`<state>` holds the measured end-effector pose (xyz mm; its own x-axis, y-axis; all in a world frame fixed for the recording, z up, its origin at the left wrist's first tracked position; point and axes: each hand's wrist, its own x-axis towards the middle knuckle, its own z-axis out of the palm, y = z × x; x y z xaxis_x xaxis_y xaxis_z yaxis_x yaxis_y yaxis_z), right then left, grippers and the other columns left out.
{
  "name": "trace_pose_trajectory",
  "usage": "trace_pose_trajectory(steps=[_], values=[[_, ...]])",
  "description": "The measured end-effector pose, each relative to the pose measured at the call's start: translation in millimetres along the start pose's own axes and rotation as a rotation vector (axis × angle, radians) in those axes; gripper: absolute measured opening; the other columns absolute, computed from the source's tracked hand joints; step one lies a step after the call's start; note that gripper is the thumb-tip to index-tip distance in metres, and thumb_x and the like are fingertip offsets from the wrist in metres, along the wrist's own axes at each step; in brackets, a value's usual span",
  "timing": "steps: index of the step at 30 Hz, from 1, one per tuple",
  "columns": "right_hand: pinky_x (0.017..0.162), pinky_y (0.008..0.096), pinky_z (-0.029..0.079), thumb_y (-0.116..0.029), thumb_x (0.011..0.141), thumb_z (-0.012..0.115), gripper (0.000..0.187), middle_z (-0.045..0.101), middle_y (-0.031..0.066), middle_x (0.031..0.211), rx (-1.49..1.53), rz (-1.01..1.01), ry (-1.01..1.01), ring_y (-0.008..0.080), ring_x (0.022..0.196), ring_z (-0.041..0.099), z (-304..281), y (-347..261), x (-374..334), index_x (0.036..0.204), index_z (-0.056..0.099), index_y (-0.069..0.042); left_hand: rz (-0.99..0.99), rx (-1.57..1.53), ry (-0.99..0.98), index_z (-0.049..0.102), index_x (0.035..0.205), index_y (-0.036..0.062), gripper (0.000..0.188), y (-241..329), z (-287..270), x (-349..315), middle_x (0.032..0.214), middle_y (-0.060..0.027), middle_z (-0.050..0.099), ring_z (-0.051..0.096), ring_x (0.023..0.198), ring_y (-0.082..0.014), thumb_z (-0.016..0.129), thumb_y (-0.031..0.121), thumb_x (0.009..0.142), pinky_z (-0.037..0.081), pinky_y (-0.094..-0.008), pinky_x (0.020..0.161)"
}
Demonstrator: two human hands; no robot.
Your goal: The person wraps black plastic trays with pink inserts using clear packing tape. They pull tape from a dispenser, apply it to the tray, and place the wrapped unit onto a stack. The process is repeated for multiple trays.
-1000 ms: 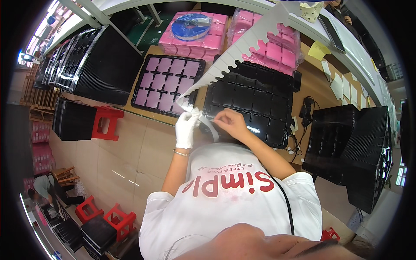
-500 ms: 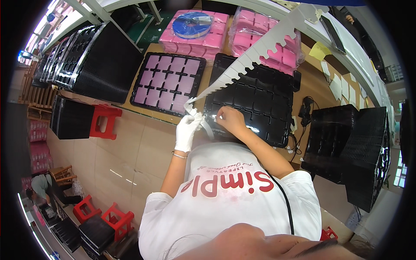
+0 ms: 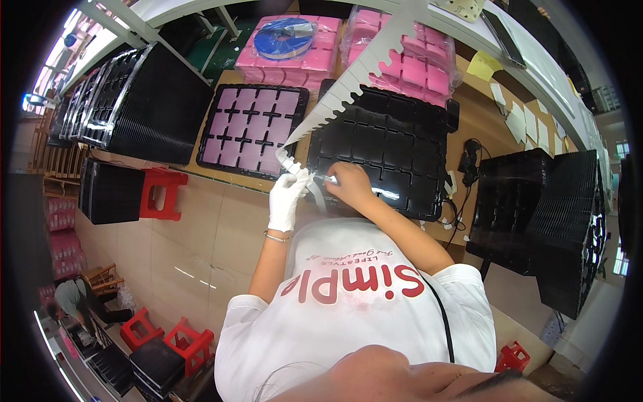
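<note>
My left hand (image 3: pixel 286 202), in a white glove, pinches the lower end of a long white strip (image 3: pixel 375 55) with a notched edge. This strip slants up to the far right, over the work table, and a narrow tail of it hangs below the glove. Close beside the glove, my bare right hand (image 3: pixel 351 186) has thumb and finger pressed together on something small and pale that I cannot make out. Under the right hand lies a black moulded tray (image 3: pixel 408 144) with square pockets. To its left sits another black tray (image 3: pixel 303 110) filled with pink foam pads (image 3: pixel 251 144).
Pink foam blocks (image 3: pixel 325 63) in plastic stand at the back, a blue reel (image 3: pixel 284 38) on top. Tall stacks of black trays rise at left (image 3: pixel 161 100) and right (image 3: pixel 569 208). Cables (image 3: pixel 472 157) lie right of the tray. A red stool (image 3: pixel 164 194) stands at left; a person (image 3: pixel 77 301) bends farther off.
My right fingertips have come closer to the glove and now pinch something small. The strip's far end has swung left. The whole view has shifted slightly.
</note>
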<state>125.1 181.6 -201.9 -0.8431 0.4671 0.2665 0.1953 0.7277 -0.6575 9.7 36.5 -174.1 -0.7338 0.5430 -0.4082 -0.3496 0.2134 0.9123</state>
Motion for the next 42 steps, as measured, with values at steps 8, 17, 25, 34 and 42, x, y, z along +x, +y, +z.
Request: trace_pose_trajectory(steps=[8,17,25,34,42], values=[[0.072,0.0396,0.043,-0.020,0.074,0.068,0.016,0.066,0.0071,0.081,0.005,0.104,-0.057,0.0258,0.074,0.062,5,-1,1,0.082,0.061,-0.008,0.017,-0.061,-0.014,0.062,0.089,0.0066,0.011,-11,-2,1,0.086,-0.0003,0.066,0.055,0.067,-0.0034,0.068,0.016,0.090,0.043,-0.0175,0.060],[0.074,0.0401,0.044,-0.020,0.075,0.068,0.013,0.067,0.0054,0.079,0.010,0.146,-0.087,0.0255,0.073,0.063,8,4,3,0.079,0.063,-0.009,0.009,-0.057,-0.021,0.064,0.093,0.0062,0.012,-18,-8,3,0.089,-0.0003,0.067,0.056,0.071,-0.0032,0.068,0.017,0.091,0.044,-0.0178,0.063],[0.069,0.0294,0.045,-0.012,0.082,0.060,0.007,0.065,0.0063,0.089,0.502,0.105,-0.268,0.0161,0.075,0.059,-24,2,-14,0.079,0.060,-0.006,-0.041,-0.045,-0.027,0.064,0.094,0.0064,0.012,-2,-4,-3,0.089,-0.0003,0.067,0.056,0.072,-0.0029,0.068,0.017,0.090,0.043,-0.0173,0.063],[0.070,0.0224,0.044,-0.019,0.084,0.074,0.020,0.062,0.0008,0.086,0.881,0.504,-0.056,0.0070,0.076,0.054,-31,-7,-19,0.092,0.064,-0.004,-0.161,-0.192,-0.246,0.063,0.102,0.0030,0.018,22,44,-14,0.087,-0.0029,0.065,0.055,0.068,-0.0056,0.066,0.018,0.092,0.044,-0.0188,0.061],[0.059,0.0277,0.043,-0.007,0.075,0.075,0.009,0.057,0.0021,0.075,0.248,0.025,0.263,0.0126,0.065,0.054,-68,10,-34,0.081,0.068,-0.006,-0.131,-0.142,-0.214,0.063,0.089,0.0074,0.020,24,83,2,0.079,-0.0003,0.064,0.052,0.062,-0.0029,0.071,0.026,0.089,0.042,-0.0166,0.058]])
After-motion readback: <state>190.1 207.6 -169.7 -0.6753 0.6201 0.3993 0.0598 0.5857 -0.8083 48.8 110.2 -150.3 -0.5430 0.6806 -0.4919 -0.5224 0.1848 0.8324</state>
